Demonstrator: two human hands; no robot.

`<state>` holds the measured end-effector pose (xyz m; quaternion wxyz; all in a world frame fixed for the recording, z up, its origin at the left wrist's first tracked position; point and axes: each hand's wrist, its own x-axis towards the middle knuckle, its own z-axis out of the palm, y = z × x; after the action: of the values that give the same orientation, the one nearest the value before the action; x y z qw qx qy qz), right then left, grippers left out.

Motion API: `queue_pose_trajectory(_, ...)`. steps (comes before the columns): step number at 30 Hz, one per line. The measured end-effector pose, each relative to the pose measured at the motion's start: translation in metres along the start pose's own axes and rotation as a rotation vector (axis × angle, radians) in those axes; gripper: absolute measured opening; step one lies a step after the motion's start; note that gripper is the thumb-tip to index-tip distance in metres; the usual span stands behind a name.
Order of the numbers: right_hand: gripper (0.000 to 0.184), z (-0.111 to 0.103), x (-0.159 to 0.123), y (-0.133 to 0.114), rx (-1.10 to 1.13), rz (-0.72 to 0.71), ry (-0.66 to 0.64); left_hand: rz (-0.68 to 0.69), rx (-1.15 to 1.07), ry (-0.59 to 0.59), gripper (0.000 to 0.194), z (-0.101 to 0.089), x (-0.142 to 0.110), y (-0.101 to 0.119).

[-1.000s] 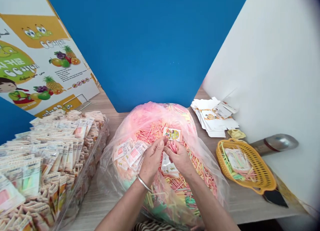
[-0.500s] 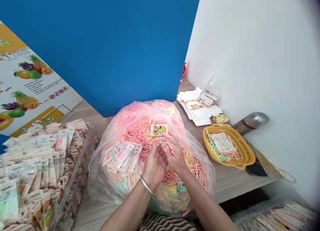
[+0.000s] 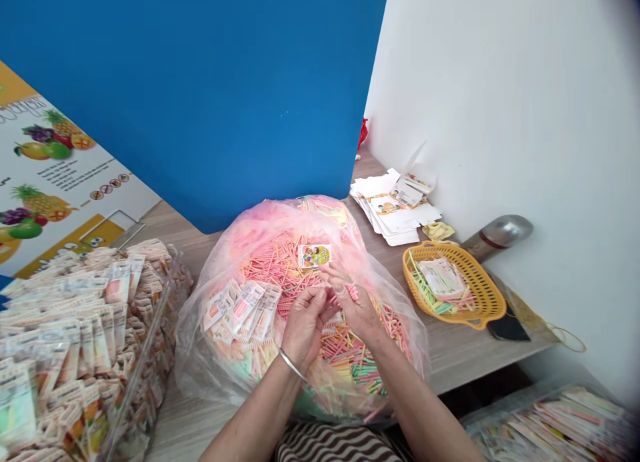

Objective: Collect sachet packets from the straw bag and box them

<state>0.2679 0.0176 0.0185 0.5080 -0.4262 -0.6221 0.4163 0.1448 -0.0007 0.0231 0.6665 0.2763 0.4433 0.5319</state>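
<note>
Sticks (image 3: 353, 292) pinched in your right hand (image 3: 356, 307), pink ones (short, thin); left hand (image 3: 304, 327) curled just beside, anything in it hidden. Both over clear plastic bag (image 3: 200, 342) heaped with pastel sticks (image 3: 285, 265). Keep pinch small, firm, so none slip back.

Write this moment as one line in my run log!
left hand: over clear plastic bag | right hand: pinching pink sticks
</note>
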Motion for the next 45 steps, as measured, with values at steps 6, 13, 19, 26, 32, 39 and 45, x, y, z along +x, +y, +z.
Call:
queue_pose_trajectory(6,0.037,-0.009,0.003,0.015,-0.281,0.224,0.123,0.413,1.144,0.119,0.029,-0.031,0.004,-0.001)
queue_pose_trajectory(13,0.019,0.0,0.02,0.049,-0.709,0.328,-0.052,0.392,1.608,-0.147,0.006,-0.043,-0.005,-0.012)
queue_pose_trajectory(19,0.023,-0.006,0.016,0.048,-0.538,0.217,-0.097,0.422,1.387,0.037,0.012,-0.042,-0.006,-0.01)
queue_pose_trajectory(26,0.024,-0.024,-0.008,0.027,-0.403,0.154,-0.026,0.305,0.997,0.065,0.025,-0.025,0.007,-0.006)
queue_pose_trajectory(32,0.028,-0.024,-0.012,0.018,-0.331,0.211,-0.025,0.142,1.005,-0.075,0.028,-0.024,0.019,-0.009)
queue_pose_trajectory(39,0.045,-0.018,0.016,-0.006,0.207,0.236,0.222,0.118,0.831,-0.034,0.026,-0.024,0.015,-0.011)
queue_pose_trajectory(45,0.05,-0.001,0.021,-0.009,0.201,0.273,0.173,0.094,0.741,-0.056,0.024,-0.021,0.012,-0.007)
